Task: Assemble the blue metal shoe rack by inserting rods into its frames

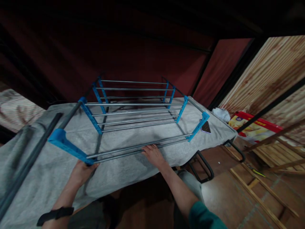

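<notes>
A shoe rack with thin metal tubes [133,112] and blue plastic brackets [91,117] lies across a grey cloth-covered surface. My left hand [82,171] is closed at the lower end of the near left bracket [69,148], where the front tubes enter it; its fingertips are partly hidden. My right hand [153,155] has its fingers curled over the front tube [126,154], right of its middle. Both front tubes run across to the near right bracket [199,126]. Dark side poles [71,115] link the brackets at the left.
A loose dark pole [30,162] lies on the grey cloth [143,171] at the left. A phone [205,127] rests beside the near right bracket. Black metal frames [202,167] jut out at the front right. A red box [256,125] and wooden frames [259,190] are farther right.
</notes>
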